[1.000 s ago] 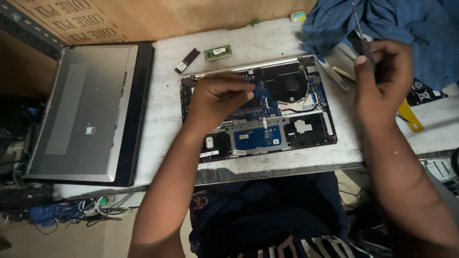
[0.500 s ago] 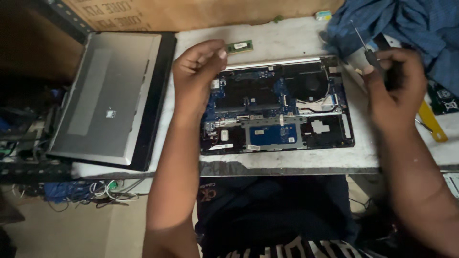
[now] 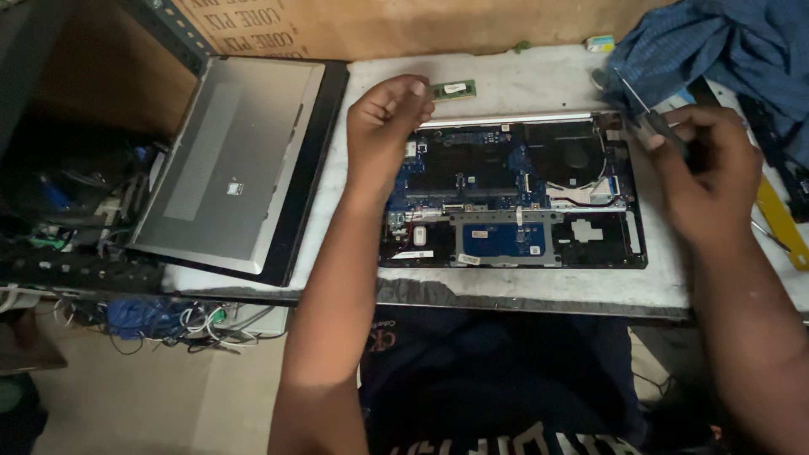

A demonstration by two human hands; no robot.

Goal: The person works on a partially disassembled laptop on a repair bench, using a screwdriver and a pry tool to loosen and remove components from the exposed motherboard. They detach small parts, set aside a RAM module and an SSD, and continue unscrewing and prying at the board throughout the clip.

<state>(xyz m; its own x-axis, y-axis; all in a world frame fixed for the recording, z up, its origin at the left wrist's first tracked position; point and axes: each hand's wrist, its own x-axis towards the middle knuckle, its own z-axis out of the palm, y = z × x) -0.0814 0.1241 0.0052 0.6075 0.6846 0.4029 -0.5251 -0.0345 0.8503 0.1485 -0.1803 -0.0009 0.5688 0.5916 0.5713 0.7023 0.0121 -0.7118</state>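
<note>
An opened laptop base [image 3: 514, 194] with a blue circuit board and a fan lies on the white table [image 3: 522, 80]. My left hand [image 3: 383, 126] hovers over the base's far left corner with its fingers curled together; nothing shows in them. A small green memory module [image 3: 453, 88] lies just right of its fingertips. At the base's right edge my right hand [image 3: 712, 168] grips a thin screwdriver [image 3: 645, 114], tip pointing up and away.
A grey laptop lid [image 3: 236, 160] lies flat to the left, overhanging the table edge. Crumpled blue cloth [image 3: 716, 42] fills the far right corner, with a yellow tool [image 3: 779, 219] beside it. A cardboard box [image 3: 379, 21] stands behind. Tangled cables [image 3: 160, 320] hang at lower left.
My left hand has lifted off the middle of the board and moved to the far left corner, by the memory module. My right hand keeps hold of the screwdriver.
</note>
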